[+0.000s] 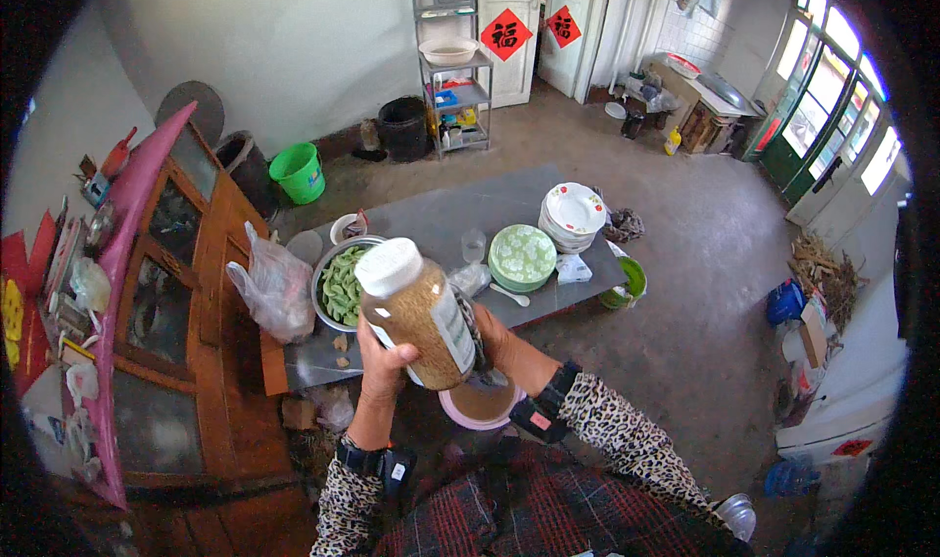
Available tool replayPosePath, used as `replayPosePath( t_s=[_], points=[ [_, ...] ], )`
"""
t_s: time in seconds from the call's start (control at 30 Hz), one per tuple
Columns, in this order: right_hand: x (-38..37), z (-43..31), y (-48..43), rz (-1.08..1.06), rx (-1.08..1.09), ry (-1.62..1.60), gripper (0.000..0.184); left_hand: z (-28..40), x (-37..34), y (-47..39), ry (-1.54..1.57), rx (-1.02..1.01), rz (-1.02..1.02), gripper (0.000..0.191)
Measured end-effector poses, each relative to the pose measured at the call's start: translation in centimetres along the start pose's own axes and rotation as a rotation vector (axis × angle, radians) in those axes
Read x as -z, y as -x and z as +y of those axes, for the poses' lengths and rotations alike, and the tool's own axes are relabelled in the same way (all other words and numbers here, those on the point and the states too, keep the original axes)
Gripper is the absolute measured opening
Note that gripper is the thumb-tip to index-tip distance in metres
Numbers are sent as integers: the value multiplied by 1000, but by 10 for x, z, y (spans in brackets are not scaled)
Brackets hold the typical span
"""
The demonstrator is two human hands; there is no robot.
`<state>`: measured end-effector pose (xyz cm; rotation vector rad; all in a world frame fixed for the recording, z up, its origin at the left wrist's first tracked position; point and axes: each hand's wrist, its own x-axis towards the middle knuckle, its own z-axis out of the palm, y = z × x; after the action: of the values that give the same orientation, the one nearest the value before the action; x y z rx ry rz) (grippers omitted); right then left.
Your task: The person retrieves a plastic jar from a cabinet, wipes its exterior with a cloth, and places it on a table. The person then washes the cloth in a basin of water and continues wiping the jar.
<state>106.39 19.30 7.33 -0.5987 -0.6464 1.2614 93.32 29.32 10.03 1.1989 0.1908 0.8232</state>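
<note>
A large clear jar of brown granules [429,322], with a white lid and a label, is tilted in front of me. My left hand [385,359] grips its left side, thumb across the front. My right hand [499,340] is at its far right side, fingers hidden behind the jar, against a dark cloth-like thing [470,322]. Behind the jar, a metal bowl of green pods [341,285] stands on the grey table [404,212]. Below the jar is a pink-rimmed basin [477,414] holding brown contents.
A plastic bag [275,293] stands at the table's left end. Farther right are a clear cup [473,245], a white spoon [510,294], green patterned plates [522,257] and a stack of white dishes [573,215]. A wooden cabinet [213,322] borders the left.
</note>
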Motion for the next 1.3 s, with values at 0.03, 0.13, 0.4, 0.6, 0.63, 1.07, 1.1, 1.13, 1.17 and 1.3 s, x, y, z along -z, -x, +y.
replayPosePath(
  t_s=[0.03,0.13,0.4,0.6,0.63,1.07,1.1,1.13,1.17,1.3],
  points=[
    [-5,5,4,-7,-10,-97,50,1,1,-3,106,4,-5,101],
    [-23,21,14,141,29,-105,55,4,4,-12,28,-88,106,95],
    [-40,21,8,433,500,456,35,-8,-12,4,-361,-308,201,111],
    [-14,-20,-12,217,397,697,33,-4,-21,20,-257,-113,163,109],
    [-11,-27,-14,233,220,626,33,-3,-21,20,-230,-102,149,109],
    [-34,9,20,362,-184,-486,42,11,-11,-6,-30,-157,96,108],
    [-31,13,19,338,-147,-521,41,12,-13,-7,-57,-151,66,109],
    [-27,14,18,318,-115,-536,41,12,-15,-9,-84,-147,37,109],
    [-23,15,17,369,-123,-552,42,12,-17,-10,-111,-143,10,109],
    [-11,1,10,352,95,-503,42,15,-33,-5,-209,-226,89,110]
  ],
)
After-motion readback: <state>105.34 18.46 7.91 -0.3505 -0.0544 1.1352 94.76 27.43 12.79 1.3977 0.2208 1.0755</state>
